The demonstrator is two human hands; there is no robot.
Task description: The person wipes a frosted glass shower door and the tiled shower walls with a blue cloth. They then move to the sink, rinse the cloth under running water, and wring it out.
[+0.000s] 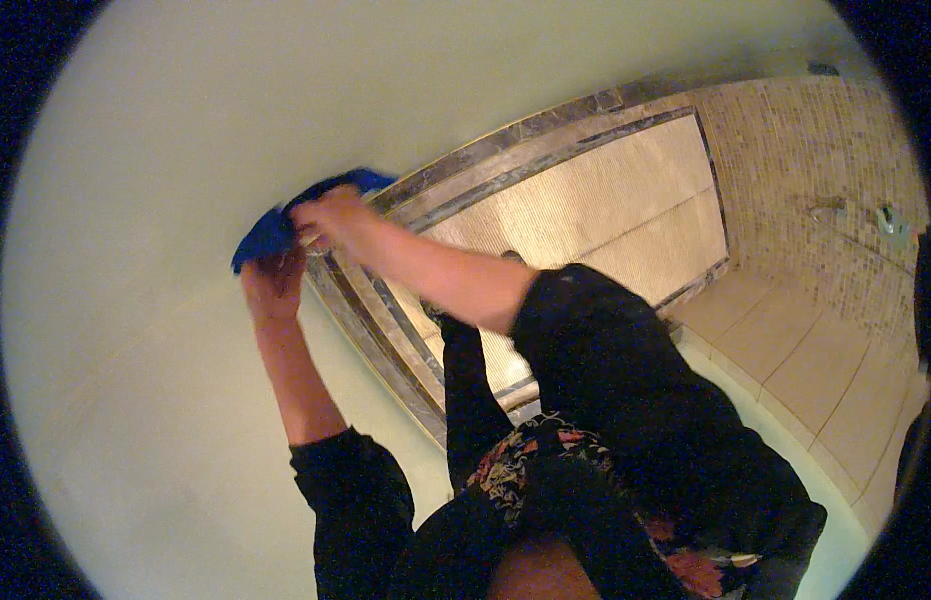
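Both my arms reach up to a corner of the pale painted wall (172, 135). A blue cloth (269, 238) lies bunched there, one part stretching right along the wall above the stone trim. My right hand (334, 219) grips the cloth's middle, its fingers bent and a little blurred. Just below it, my left hand (274, 281) holds the cloth's lower left part, with its fingertips hidden under the fabric. Directly below the hands, the brown marbled tile border (338, 289) meets the wall at a corner.
A ribbed beige floor (630, 187) with a dark border spreads below. Small mosaic tiles (788, 157) cover the right wall, where a metal fixture (827, 210) and a pale green object (893, 223) sit. Larger beige tiles (795, 330) run along the lower right.
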